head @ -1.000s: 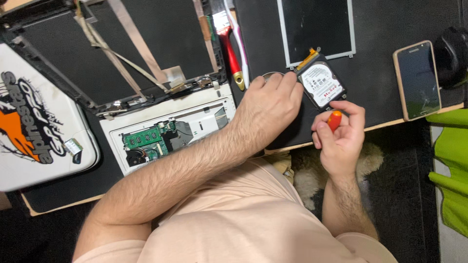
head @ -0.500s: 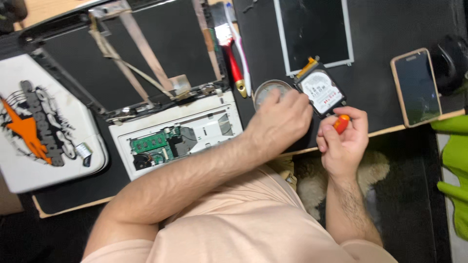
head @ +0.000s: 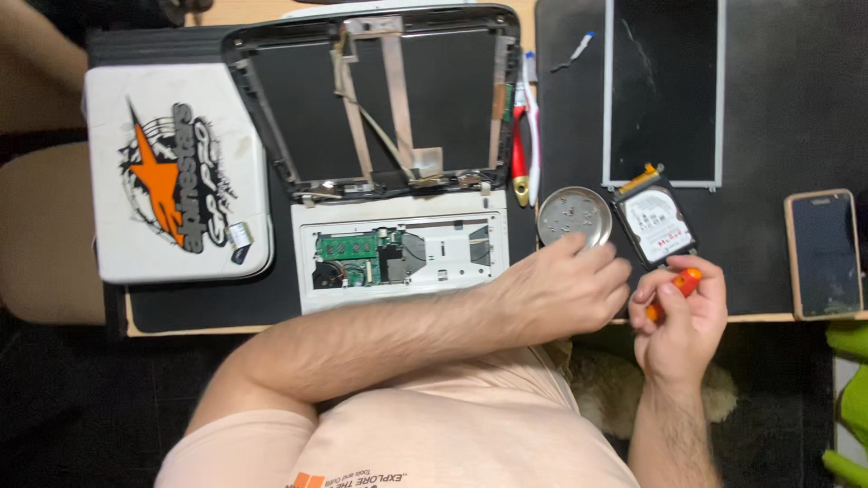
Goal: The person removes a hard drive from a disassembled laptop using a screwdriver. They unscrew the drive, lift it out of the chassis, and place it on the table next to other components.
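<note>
A black mat [head: 778, 108] covers the counter [head: 723, 318], giving small parts a dark, non-slip bed. On it a white laptop [head: 398, 244] lies opened flat with its bottom cover off, so the green board is bare, and its screen frame [head: 371, 99] is stripped to ribbon cables. The removed screen panel [head: 665, 90] rests face up to the right, well apart from the work. To the left lies a white case [head: 176, 172] bearing an orange star and black lettering. A phone [head: 821, 253] lies dark near the right edge. The hard drive [head: 655, 224], with a white label on top, sits tilted just beside a round metal dish [head: 573, 216] that keeps loose screws together. The left hand [head: 565, 294] hangs by the dish with its fingers curled loosely together, holding nothing visible. The right hand [head: 683, 321] has its fingers clamped on an orange screwdriver [head: 674, 291], near the drive. Red-handled tools [head: 520, 163] lie beside the frame.
</note>
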